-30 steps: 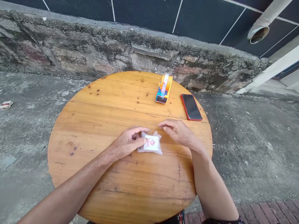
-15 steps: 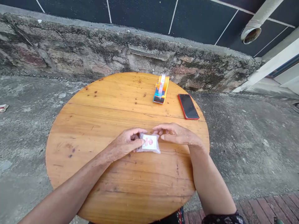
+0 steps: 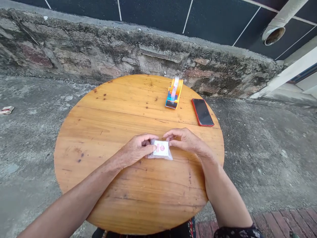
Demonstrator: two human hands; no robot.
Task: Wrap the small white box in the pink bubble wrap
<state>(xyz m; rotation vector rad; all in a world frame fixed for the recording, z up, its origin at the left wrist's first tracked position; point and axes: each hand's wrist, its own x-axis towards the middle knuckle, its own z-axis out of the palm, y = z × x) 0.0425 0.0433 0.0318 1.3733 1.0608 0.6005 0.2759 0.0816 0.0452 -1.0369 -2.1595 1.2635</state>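
A small white box with red print (image 3: 162, 148), wrapped in clear bubble wrap, lies on the round wooden table (image 3: 119, 205) in front of me. My left hand (image 3: 138, 147) is closed on its left end, the thumb on top and the index finger along the far edge. At the upper right corner of the wrap is my right hand (image 3: 184, 140), its thumb touching the wrap and its fingers bent around that corner. The undersides of the fingers are hidden.
Toward the back of the table stands a yellow and blue tape dispenser (image 3: 174, 94) with a roll of tape. A phone in a red case (image 3: 203, 112) lies near the right edge. Beyond the table runs a low stone wall (image 3: 99, 56), with a pipe (image 3: 273, 34) above it.
My right hand has come in closer, its thumb now at the wrap's upper right corner. The left hand keeps its hold. The whole view has shifted slightly.
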